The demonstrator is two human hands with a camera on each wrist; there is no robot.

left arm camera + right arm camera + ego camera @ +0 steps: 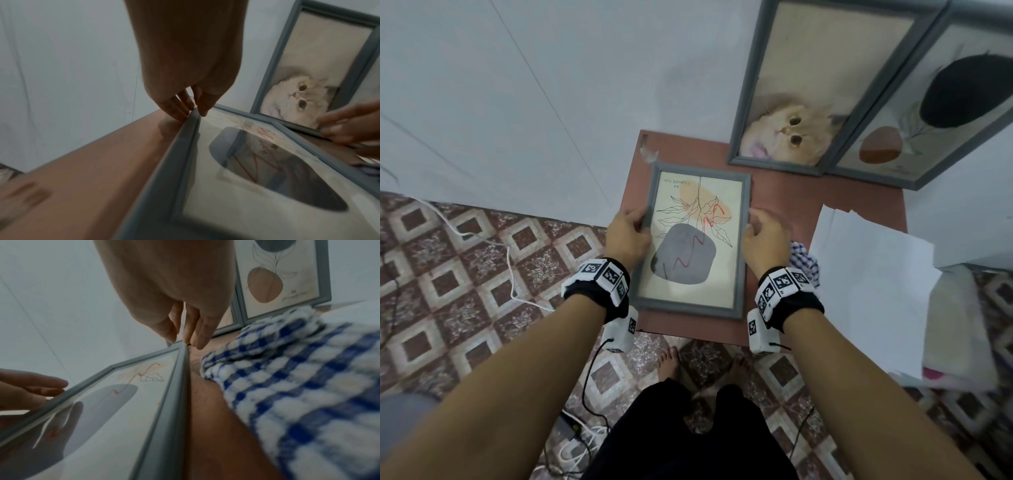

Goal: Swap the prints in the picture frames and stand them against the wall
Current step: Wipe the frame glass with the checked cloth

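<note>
Grey frame with leaf print lies flat, face up, on the reddish bench. My left hand pinches its left rail, thumb on top. My right hand has curled fingers gripping the right rail. Cat frame and abstract frame lean on the wall. Checked cloth just right of my wrist.

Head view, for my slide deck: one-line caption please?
Both hands, left hand and right hand, grip the leaf-print frame lying on the table; cat frame leans against the wall.

Grey frame, reddish-brown table, blue-white checked cloth
</note>
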